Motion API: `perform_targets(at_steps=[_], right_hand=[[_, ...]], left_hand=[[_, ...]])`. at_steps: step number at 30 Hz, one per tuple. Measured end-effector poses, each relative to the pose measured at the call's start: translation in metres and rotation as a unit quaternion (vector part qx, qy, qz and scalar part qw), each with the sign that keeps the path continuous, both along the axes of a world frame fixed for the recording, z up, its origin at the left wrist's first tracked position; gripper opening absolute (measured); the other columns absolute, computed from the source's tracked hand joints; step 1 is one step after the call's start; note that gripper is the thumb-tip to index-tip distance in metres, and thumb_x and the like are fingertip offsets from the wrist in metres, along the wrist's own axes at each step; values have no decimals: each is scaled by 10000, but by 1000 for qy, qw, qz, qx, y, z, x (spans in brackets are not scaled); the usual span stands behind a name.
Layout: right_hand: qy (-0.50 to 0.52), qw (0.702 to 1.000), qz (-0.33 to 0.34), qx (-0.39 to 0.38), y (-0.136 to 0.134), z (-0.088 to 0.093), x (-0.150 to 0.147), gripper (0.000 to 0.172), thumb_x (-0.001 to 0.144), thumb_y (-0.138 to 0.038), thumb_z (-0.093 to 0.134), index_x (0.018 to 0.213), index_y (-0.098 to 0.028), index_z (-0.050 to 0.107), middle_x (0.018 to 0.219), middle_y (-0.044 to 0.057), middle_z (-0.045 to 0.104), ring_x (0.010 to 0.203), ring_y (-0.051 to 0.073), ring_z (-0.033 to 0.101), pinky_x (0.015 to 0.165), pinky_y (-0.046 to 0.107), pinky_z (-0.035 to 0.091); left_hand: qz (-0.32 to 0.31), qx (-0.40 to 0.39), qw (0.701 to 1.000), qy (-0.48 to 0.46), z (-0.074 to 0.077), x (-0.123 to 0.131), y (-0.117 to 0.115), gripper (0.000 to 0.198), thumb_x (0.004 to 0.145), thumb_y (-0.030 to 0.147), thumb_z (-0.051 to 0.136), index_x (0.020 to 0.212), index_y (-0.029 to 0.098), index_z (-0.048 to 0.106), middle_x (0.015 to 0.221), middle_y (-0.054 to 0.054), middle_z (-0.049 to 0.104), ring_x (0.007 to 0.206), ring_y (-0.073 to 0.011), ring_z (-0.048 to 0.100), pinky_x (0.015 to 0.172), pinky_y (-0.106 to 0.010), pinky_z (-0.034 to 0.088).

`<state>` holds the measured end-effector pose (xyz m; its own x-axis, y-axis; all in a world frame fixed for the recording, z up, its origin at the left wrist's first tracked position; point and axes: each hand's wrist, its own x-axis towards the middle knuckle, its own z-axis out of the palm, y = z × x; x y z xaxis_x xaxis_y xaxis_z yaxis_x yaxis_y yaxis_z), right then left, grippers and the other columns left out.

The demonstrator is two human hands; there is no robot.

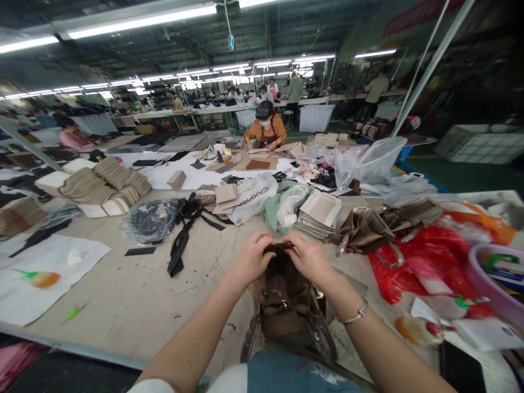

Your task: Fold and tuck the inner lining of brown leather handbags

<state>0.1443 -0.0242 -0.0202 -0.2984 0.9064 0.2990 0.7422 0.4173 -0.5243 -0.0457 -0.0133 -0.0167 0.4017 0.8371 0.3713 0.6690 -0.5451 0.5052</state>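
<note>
The left hand [255, 257] and right hand [309, 256] pinch the far rim [281, 248] of the brown bag [286, 323] at 2 spots, apparently holding it open. It sits on the table [192, 311] before the torso [292, 374], probably for a clear view inside.

Bag [284, 323]: brown, on desk [143, 295] by near edge. Mouth open, interior visible, far rim pinched upright. Dark handles [322, 334] splayed left and right, seemingly plastic-wrapped.
</note>
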Motion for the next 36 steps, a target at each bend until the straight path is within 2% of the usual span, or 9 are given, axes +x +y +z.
perform_targets(at_steps=[5,11,18,24,28,29,33,36], right_hand=[[-8,997,53,47,3,3,3,268,841,-130,505,1031,-263,641,1057,35,600,956,158,560,847,282,460],[-22,994,73,74,10,1,8,242,786,-126,586,978,-246,671,1082,52,588,1021,187,524,886,325,449],[-32,993,87,77,13,2,10,148,807,-157,581,884,-240,677,1026,47,599,978,180,531,869,332,437],[-59,983,127,118,12,10,9,217,848,-153,523,993,-248,653,1042,62,602,1000,203,510,877,366,416],[-61,980,136,135,14,10,6,176,867,-193,513,956,-226,662,1010,67,619,962,202,518,890,377,409],[-58,979,135,138,15,9,6,170,871,-197,510,942,-224,663,1011,65,623,963,199,521,918,387,396],[-57,978,134,149,15,7,4,141,867,-216,526,915,-228,657,1045,55,626,985,189,536,1033,438,298],[-62,977,137,151,15,7,3,122,859,-224,541,871,-231,662,1042,47,628,1013,190,531,1060,453,263]], left_hand=[[21,25,999,0,0,1,0,122,765,205,639,886,197,625,1002,-60,609,972,-205,561,894,-370,448],[26,29,999,-6,-7,4,5,177,767,199,637,944,195,647,979,-59,626,942,-192,569,863,-353,465],[24,33,999,-13,-11,6,7,82,799,197,596,799,188,678,947,-66,640,916,-188,581,880,-370,458],[13,-19,998,-58,-5,9,6,94,804,146,559,779,175,645,943,-52,632,908,-160,588,861,-314,475],[-21,-61,994,-92,-3,9,4,47,792,139,576,786,171,609,920,-39,629,910,-150,592,862,-305,476],[-27,-78,991,-107,-4,9,3,81,774,141,601,849,171,600,941,-41,630,918,-153,595,862,-308,479],[-28,-168,972,-159,-10,7,-2,645,636,123,728,1206,170,432,1087,-82,618,1012,-192,591,911,-352,472],[-14,-203,966,-159,-14,9,-4,706,648,79,685,1271,167,363,1102,-90,630,1049,-205,582,952,-380,448]])
